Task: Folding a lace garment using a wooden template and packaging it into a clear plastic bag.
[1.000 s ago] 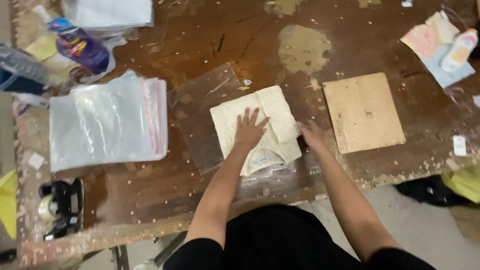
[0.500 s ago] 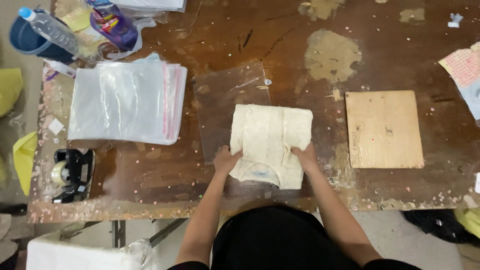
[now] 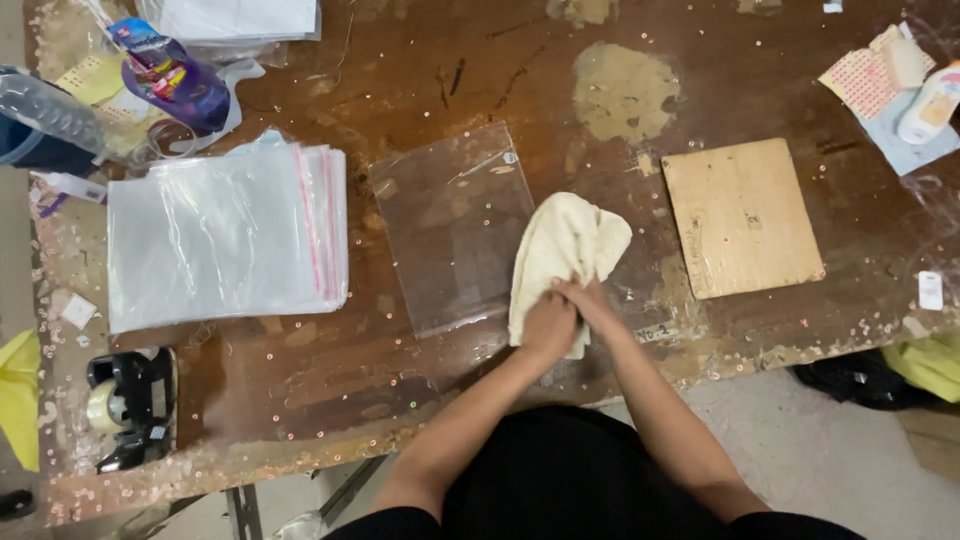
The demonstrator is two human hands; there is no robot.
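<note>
Both hands together, left hand [image 3: 548,325] and right hand [image 3: 590,300] clamped on near end of folded cream cloth [image 3: 565,255], just right of clear bag [image 3: 452,225] on table [image 3: 400,60]. Cardboard square [image 3: 742,215] further right. Best kept flat w/ edges aligned, grip firm, fold tight.

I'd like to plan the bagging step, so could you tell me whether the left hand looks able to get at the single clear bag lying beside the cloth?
Probably yes: the left hand rests on the cream cloth, and the clear bag lies flat right beside it, uncovered.
</note>
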